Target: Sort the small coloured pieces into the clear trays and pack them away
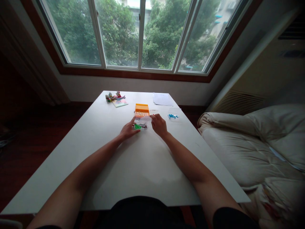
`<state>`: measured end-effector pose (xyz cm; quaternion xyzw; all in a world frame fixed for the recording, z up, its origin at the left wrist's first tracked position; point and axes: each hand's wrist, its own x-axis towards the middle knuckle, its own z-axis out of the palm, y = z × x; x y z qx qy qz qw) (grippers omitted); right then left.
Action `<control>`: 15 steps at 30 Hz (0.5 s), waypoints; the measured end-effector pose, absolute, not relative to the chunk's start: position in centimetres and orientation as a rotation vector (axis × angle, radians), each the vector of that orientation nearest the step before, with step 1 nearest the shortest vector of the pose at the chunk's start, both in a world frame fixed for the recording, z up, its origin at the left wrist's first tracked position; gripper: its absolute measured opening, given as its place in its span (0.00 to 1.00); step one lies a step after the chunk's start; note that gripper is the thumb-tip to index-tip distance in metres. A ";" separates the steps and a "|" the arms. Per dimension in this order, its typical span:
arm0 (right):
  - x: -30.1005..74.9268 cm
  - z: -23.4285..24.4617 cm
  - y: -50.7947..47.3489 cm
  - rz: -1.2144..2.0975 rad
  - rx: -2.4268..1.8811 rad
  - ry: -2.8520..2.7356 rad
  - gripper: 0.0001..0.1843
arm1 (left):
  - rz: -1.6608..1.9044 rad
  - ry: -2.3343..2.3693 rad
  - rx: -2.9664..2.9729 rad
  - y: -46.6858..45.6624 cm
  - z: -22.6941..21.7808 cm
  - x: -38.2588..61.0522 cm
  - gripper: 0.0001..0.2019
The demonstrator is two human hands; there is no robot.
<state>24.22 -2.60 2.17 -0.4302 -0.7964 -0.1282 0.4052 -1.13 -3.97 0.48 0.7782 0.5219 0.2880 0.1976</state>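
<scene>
A clear plastic box (143,128) stands on the white table with bright green pieces (137,126) and some dark pieces in it. My left hand (128,129) grips its left side, with the thumb and fingers around the edge. Just behind the box is an orange container (142,108) with small pale pieces in its nearer part. My right hand (159,125) is closed in a pinch at the right, its fingertips close to the orange container's near right corner. What the pinch holds, if anything, is too small to make out.
Small colourful figures (110,97) and a pastel card (120,102) lie at the table's far left. White paper sheets (163,99) are at the far right. A clear tray (176,111) with blue pieces sits right of my hand. A pale sofa (226,149) flanks the table (143,178).
</scene>
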 end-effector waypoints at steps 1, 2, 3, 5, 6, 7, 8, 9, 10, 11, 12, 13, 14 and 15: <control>24.2 2.1 -2.4 -0.238 -1.097 -1.936 0.20 | 0.808 1.463 2.168 -3.9 0.4 -1.2 0.52; 24.3 2.0 -2.1 -0.133 -1.115 -1.839 0.20 | 0.808 1.466 2.163 -3.8 0.3 -1.2 0.52; 24.4 1.8 -1.7 -0.007 -1.140 -1.732 0.20 | 0.806 1.471 2.162 -3.7 0.3 -1.3 0.52; 24.7 1.5 -0.9 0.276 -1.197 -1.538 0.23 | 0.805 1.490 2.157 -3.5 0.1 -1.4 0.52; 25.0 1.3 -0.4 0.418 -1.221 -1.472 0.26 | 0.806 1.504 2.150 -3.4 0.0 -1.6 0.52; 25.4 1.1 0.0 0.542 -1.236 -1.426 0.29 | 0.809 1.520 2.140 -3.3 0.0 -1.7 0.52; 25.7 0.8 0.3 0.643 -1.243 -1.394 0.31 | 0.813 1.537 2.127 -3.2 -0.1 -1.8 0.52; 26.2 0.6 0.6 0.720 -1.243 -1.370 0.32 | 0.819 1.553 2.115 -3.1 -0.1 -1.9 0.51; 26.6 0.3 0.8 0.776 -1.241 -1.349 0.33 | 0.826 1.569 2.105 -3.0 -0.2 -2.1 0.51; 26.9 0.0 1.0 0.816 -1.238 -1.331 0.33 | 0.833 1.582 2.096 -2.9 -0.2 -2.2 0.51; 27.2 -0.2 1.1 0.843 -1.236 -1.315 0.33 | 0.841 1.594 2.090 -2.9 -0.2 -2.3 0.51; 27.5 -0.4 1.3 0.858 -1.238 -1.301 0.32 | 0.847 1.601 2.087 -2.9 -0.2 -2.3 0.50; 27.7 -0.6 1.4 0.862 -1.243 -1.288 0.32 | 0.852 1.606 2.086 -2.9 -0.2 -2.4 0.50; 27.9 -0.8 1.6 0.859 -1.253 -1.277 0.32 | 0.857 1.608 2.086 -2.9 -0.2 -2.5 0.50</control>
